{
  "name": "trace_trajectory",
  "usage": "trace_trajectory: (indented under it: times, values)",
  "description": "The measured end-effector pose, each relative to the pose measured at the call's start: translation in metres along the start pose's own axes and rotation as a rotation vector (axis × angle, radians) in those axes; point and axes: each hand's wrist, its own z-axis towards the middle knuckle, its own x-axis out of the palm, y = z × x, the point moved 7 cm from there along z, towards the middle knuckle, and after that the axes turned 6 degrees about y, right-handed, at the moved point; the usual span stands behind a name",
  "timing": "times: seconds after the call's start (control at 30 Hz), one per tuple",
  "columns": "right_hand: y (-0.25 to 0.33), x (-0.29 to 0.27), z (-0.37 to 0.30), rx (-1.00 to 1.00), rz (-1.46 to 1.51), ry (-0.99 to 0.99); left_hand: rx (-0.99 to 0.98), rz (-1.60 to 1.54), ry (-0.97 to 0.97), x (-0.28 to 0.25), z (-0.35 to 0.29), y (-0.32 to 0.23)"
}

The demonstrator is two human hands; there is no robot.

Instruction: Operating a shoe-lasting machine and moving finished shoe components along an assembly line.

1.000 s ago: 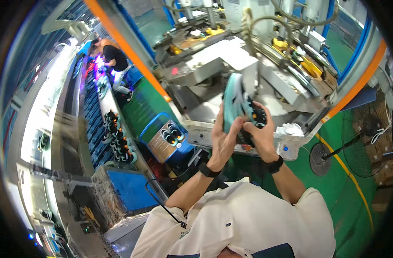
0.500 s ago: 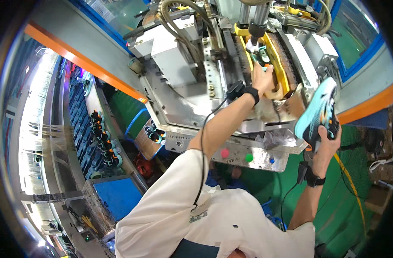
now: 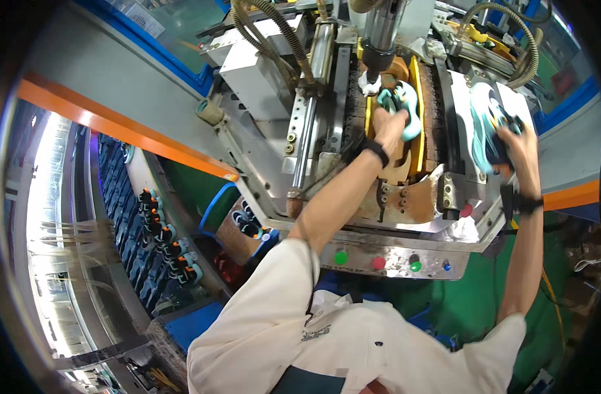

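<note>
My left hand (image 3: pixel 388 129) is closed on a teal and black shoe (image 3: pixel 411 113) inside the machine's bay, between two yellow side pads (image 3: pixel 416 141). That shoe sits tilted, its pale teal sole edge facing right; the fingers partly hide its upper. Just above it hangs a dark press rod (image 3: pixel 379 56) with a white wad at its lower end. Over the right part of the machine, my right hand (image 3: pixel 520 150) grips a second teal and black shoe (image 3: pixel 482 125), somewhat blurred. Each wrist wears a black strap, and a cable shows along my left arm.
The machine's front panel (image 3: pixel 392 262) carries several coloured buttons. A metal cylinder (image 3: pixel 307 141) and grey block (image 3: pixel 257 82) flank the bay's left. Several shoes (image 3: pixel 169 236) line a rack at left, near a stool (image 3: pixel 238 230) with more shoes. Orange rails (image 3: pixel 116 125) edge the frame.
My right hand has carried its shoe up and inward, from beside the front corner to over the machine's right part. The shoe in my left hand now tilts up in the bay. The view has shifted.
</note>
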Motion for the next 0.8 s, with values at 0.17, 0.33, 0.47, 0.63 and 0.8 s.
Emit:
trace_trajectory:
  times: [0.17, 0.33, 0.47, 0.63, 0.8]
  values:
    - [0.011, 0.137, 0.12, 0.07, -0.274, 0.376, 0.02, -0.441, 0.322, -0.076, -0.178, -0.033]
    - [0.004, 0.262, 0.154, 0.086, -0.527, 0.199, 0.037, 0.109, 0.024, -0.209, -0.315, -0.038]
    - [-0.028, 0.313, 0.152, 0.056, -0.586, -0.002, -0.077, 0.019, -0.333, -0.266, -0.403, -0.024]
    - [-0.038, 0.329, 0.161, 0.055, -0.585, 0.123, 0.022, -0.282, -0.631, -0.272, -0.467, 0.015]
    - [0.116, 0.294, -0.049, -0.676, -0.27, 0.288, 0.103, -0.584, -0.804, -0.253, -0.501, 0.048]
